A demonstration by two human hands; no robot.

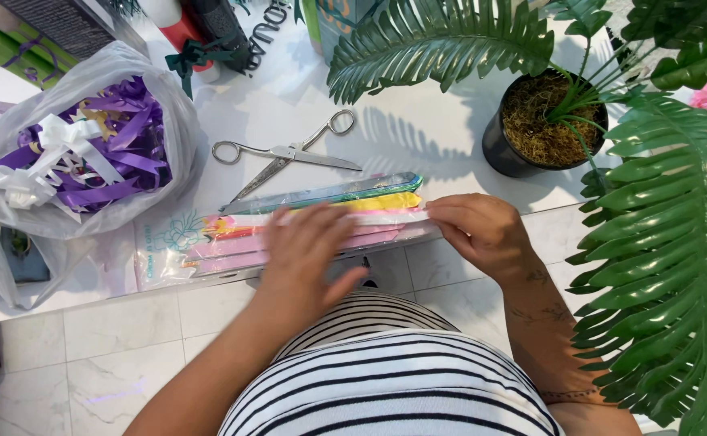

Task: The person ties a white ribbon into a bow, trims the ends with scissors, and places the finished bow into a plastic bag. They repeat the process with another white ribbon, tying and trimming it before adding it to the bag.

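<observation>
At six o'clock on the white tabletop (418,129), a long, flat clear-plastic packet of pastel pink and yellow paper strips (232,242) is lying along the table's edge. Left hand (309,254) is pressing flat on it, fingers spread and blurred. Right hand (474,226) is pinching its three-o'clock end. Steel scissors (285,153) are lying open just beyond, at twelve o'clock.
</observation>
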